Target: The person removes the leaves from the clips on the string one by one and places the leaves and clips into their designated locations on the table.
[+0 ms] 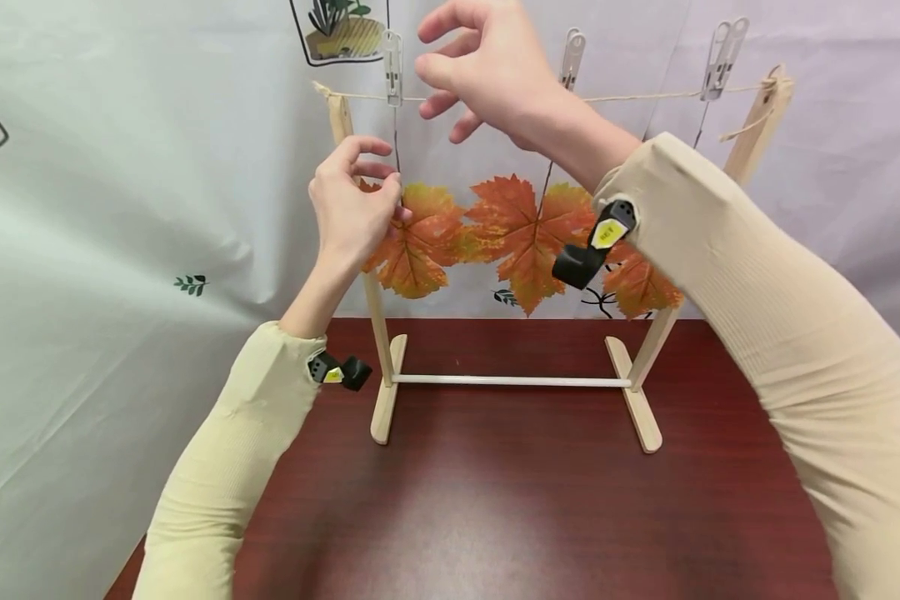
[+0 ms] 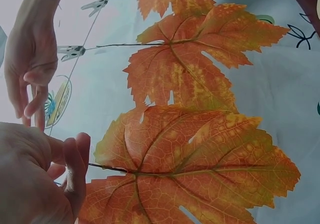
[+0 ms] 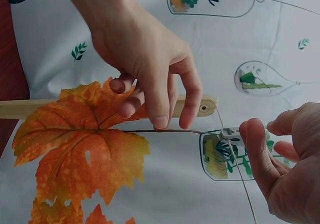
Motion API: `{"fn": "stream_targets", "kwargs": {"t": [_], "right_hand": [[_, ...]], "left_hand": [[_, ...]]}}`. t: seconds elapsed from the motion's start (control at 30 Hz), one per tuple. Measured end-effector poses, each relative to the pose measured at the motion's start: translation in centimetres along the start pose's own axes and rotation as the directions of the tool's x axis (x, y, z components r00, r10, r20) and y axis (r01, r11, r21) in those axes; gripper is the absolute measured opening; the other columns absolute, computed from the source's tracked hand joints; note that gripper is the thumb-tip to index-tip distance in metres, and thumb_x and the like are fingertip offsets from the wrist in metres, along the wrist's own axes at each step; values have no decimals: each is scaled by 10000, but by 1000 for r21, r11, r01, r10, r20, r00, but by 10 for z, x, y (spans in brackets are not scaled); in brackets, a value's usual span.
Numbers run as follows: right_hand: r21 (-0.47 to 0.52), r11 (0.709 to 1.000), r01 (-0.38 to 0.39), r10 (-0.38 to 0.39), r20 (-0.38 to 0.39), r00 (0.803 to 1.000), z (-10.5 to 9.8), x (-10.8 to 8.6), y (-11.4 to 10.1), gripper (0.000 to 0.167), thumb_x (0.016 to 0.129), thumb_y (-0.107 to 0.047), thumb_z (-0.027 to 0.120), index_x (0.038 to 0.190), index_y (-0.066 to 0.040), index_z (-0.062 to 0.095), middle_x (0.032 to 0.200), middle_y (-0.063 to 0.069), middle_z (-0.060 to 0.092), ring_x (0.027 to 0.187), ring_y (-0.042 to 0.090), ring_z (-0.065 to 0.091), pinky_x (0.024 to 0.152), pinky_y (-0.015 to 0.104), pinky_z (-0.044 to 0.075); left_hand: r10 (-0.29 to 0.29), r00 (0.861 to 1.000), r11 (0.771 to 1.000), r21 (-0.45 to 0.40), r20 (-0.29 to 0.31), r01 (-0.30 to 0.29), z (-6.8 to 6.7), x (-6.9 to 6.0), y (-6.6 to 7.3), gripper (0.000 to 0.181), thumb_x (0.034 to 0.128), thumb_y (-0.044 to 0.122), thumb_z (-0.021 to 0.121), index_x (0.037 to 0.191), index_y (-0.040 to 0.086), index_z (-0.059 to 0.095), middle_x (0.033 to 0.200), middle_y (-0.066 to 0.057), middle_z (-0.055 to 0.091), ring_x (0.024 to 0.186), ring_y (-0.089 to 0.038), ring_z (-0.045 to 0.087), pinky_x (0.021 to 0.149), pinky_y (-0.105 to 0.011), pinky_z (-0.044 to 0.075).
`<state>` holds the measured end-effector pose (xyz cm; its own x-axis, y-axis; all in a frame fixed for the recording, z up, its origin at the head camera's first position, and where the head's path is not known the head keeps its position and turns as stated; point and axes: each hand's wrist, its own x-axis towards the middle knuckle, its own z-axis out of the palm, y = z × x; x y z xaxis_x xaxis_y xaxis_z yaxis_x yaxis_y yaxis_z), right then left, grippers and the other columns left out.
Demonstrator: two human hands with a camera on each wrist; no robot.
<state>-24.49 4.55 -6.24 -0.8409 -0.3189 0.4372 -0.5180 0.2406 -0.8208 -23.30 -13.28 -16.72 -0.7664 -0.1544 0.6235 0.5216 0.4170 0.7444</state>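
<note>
Left hand (image 1: 352,200), grip unclear, is at the stem (image 1: 397,143) above the leftmost leaf (image 1: 417,246); right hand (image 1: 491,75), released, near the clip (image 1: 393,71).

Leaves (image 1: 525,242) burn orange (yellow-green toward some edges, darker veins); clothespins (image 1: 393,71) pale grey, table (image 1: 457,500) reddish brown, sleeves (image 1: 765,308) cream.

Three views, two turned sideways

The head camera looks forward and down from farthest back, taking in the wooden stand (image 1: 377,325), the surface (image 1: 495,500), the left hand (image 1: 348,204) and the right hand (image 1: 502,75). The left wrist camera looks close past the left hand toward the backdrop (image 1: 157,125), world-up pointing left. The right wrist camera looks close past the right hand, world-up pointing right. Both wrist views share the two hands, the line (image 1: 645,97) and the leftmost leaf (image 3: 75,129).
</note>
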Motion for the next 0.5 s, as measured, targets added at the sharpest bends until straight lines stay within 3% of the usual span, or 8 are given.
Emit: {"fn": "stream_targets", "kwargs": {"t": [0.23,0.5], "right_hand": [[-16,998,-54,55,7,998,5,10,-3,422,955,-157,673,1349,-142,521,1223,77,580,860,209,701,564,252,560],[4,992,-125,125,29,992,6,22,-6,499,954,-164,674,1406,-165,463,1294,36,548,869,198,698,533,234,547]], "left_hand": [[12,1000,1000,-11,-16,-12,4,0,2,241,898,66,642,1138,44,657,897,-128,699,506,-171,652,444,-270,506],[-6,1000,1000,-15,-8,6,8,1,5,229,905,68,642,1134,61,652,887,-85,686,522,-184,660,448,-282,513]]}}
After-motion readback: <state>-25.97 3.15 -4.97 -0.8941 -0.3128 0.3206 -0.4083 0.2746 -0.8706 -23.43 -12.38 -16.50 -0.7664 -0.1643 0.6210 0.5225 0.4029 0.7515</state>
